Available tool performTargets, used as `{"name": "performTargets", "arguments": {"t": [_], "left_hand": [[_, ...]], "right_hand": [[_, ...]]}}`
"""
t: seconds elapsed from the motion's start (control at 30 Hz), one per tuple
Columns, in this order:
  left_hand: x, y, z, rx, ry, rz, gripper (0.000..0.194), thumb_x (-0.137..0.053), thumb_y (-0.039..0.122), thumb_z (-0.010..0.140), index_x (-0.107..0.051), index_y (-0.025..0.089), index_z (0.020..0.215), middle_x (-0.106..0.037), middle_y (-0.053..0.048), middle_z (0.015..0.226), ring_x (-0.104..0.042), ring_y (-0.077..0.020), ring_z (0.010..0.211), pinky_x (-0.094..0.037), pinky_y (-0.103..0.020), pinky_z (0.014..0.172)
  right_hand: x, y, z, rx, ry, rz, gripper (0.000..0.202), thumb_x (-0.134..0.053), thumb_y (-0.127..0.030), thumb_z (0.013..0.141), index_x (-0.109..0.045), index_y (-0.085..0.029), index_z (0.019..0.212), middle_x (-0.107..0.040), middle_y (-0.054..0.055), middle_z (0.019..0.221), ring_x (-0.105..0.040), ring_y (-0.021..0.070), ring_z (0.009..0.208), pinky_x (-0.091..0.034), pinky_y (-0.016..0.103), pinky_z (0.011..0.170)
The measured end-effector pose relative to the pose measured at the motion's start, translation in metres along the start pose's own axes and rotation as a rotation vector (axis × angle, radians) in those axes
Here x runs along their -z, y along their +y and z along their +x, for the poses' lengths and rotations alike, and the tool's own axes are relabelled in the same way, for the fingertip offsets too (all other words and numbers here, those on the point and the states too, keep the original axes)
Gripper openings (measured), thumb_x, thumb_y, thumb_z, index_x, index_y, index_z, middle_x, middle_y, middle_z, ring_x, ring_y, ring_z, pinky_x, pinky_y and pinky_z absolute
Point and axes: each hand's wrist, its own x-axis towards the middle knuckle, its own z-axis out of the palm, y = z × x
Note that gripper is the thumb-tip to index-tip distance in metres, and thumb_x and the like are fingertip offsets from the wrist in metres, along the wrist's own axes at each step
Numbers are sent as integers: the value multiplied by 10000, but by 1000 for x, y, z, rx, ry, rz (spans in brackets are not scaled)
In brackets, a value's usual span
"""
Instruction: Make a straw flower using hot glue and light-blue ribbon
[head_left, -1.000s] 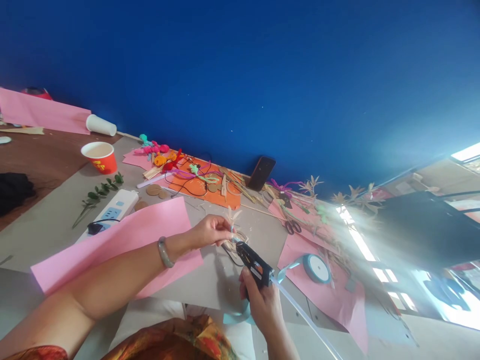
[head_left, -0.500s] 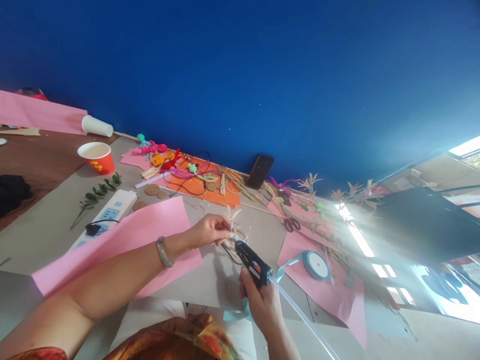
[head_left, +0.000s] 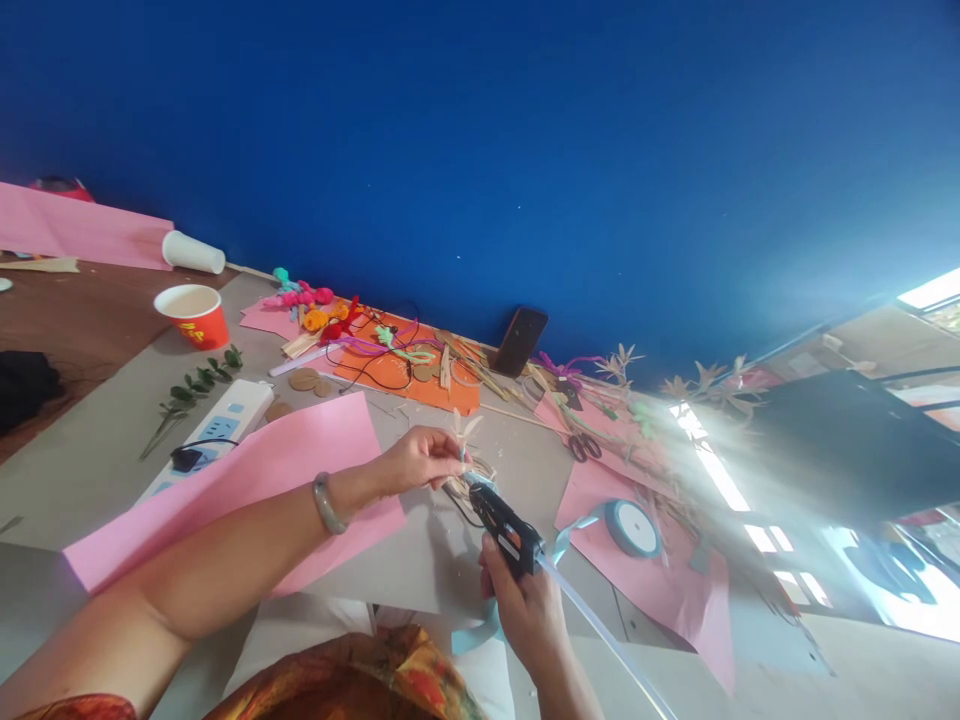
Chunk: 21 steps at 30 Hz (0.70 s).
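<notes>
My right hand [head_left: 525, 600] is wrapped round a black hot glue gun [head_left: 504, 525], its nozzle pointing up and left. A long clear glue stick [head_left: 600, 630] sticks out of its back end. Just beyond the nozzle, my left hand [head_left: 427, 460] pinches a small pale dried flower [head_left: 465, 432] with light blue ribbon at its base. The nozzle tip is at or very close to that base; whether it touches I cannot tell. Loose blue ribbon [head_left: 477, 632] hangs below my right hand, and a ribbon spool [head_left: 633, 528] lies to the right on pink paper [head_left: 600, 590].
A power strip [head_left: 217, 425], a red paper cup [head_left: 193, 316] and a green sprig [head_left: 195, 388] are at left. Pink paper [head_left: 315, 450] lies under my left arm. Scissors [head_left: 584, 447], a phone [head_left: 519, 341] and craft bits on orange paper [head_left: 450, 397] line the blue wall.
Both hands stay almost where they were. The loose blue ribbon below my right hand and by the spool has shifted slightly.
</notes>
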Motion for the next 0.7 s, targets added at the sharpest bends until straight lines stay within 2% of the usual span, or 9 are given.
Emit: {"name": "performTargets", "arguments": {"t": [0.33,0.7], "left_hand": [[0,2,-1,-6,-20,-20,300,-741,364,698,-626,105,797,-532,35,524,-427,-49,387,-262,-177,381],[1,-1,1,0,-16,-36,324,-760,379,687,-635,102,799,-541,34,533,-438,-46,394,-275,-170,381]], "right_hand": [[-2,6,-1,36,23,-132,522,-410,-548,918,-551,-207,549,-584,32,518,-572,181,542,-440,277,537],[1,-3,-1,98,53,-81,452,-445,-501,917,-530,-208,584,-562,10,488,-540,159,468,-427,265,478]]}}
